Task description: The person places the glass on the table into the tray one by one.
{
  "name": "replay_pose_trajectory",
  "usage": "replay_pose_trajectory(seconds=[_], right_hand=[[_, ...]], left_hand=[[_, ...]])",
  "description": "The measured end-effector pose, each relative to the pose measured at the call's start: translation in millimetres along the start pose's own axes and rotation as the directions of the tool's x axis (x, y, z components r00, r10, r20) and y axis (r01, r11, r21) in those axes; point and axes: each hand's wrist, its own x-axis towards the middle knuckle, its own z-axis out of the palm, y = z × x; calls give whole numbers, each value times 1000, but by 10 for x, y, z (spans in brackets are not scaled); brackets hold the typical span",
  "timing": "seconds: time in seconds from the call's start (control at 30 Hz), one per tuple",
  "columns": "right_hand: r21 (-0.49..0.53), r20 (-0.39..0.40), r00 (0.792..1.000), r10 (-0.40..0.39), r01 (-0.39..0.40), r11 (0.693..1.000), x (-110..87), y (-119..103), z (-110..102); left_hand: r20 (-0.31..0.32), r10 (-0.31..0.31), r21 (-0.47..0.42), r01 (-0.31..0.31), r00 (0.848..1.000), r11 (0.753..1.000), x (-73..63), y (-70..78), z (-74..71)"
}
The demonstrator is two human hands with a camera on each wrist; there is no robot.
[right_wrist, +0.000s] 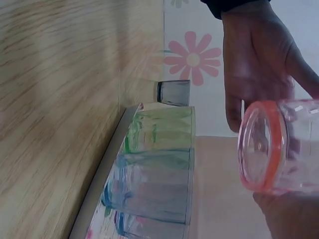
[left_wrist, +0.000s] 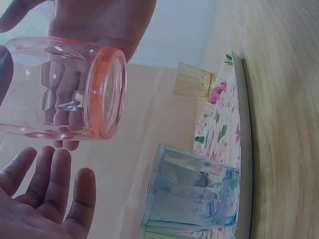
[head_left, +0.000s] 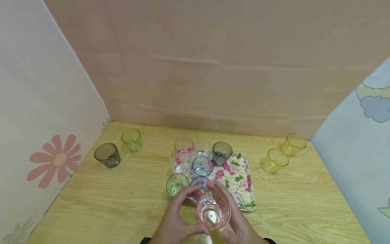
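You hold the pink cup (head_left: 214,210) raised at the near side of the flowered tray (head_left: 240,183). Your right hand (head_left: 239,222) curves its fingers round the cup; your left hand (head_left: 175,218) has its fingers loosely bent and slightly apart beside it, though whether they pinch it I cannot tell. Seven cups (head_left: 202,166) crowd the tray's left part. Right of the tray stand two yellow cups (head_left: 275,161); left of it, a grey cup (head_left: 110,157) and a green cup (head_left: 133,141).

Plain dark cuffs (right_wrist: 232,5) sit at both bare wrists (right_wrist: 249,21).
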Motion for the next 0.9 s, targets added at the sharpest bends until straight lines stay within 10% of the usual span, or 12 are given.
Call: replay_pose_trajectory(seconds=[0.47, 0.67, 0.8, 0.9], right_hand=[[-120, -119, 985, 124, -138, 983, -32, -149, 43], [-221, -258, 956, 140, -200, 955, -59, -156, -9], [-265, -331, 927, 178, -272, 925, -90, -197, -78], [-288, -365, 915, 173, -288, 913, -101, -222, -133]], left_hand=[[-51, -80, 4, 80, 995, 997, -34, -47, -55], [-148, -22, -3, 22, 989, 1000, -40, -67, -160], [-344, -72, 11, 81, 936, 997, -37, -87, -297], [-497, -228, -12, 256, 837, 967, -36, -106, -416]])
